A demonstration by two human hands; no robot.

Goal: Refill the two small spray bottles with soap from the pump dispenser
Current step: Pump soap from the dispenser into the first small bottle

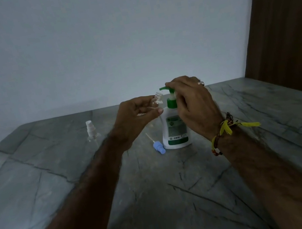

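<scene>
Left hand (138, 114) pinches open clear bottle (157, 101) tilted under green pump (166, 89); right hand (193, 105) curled over pump head of dispenser (175, 130).

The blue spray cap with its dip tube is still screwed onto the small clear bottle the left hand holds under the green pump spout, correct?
Not quite. In the head view the blue spray cap lies on the grey stone table, beside the white pump dispenser. The small clear bottle in the left hand is open-necked under the spout.
</scene>
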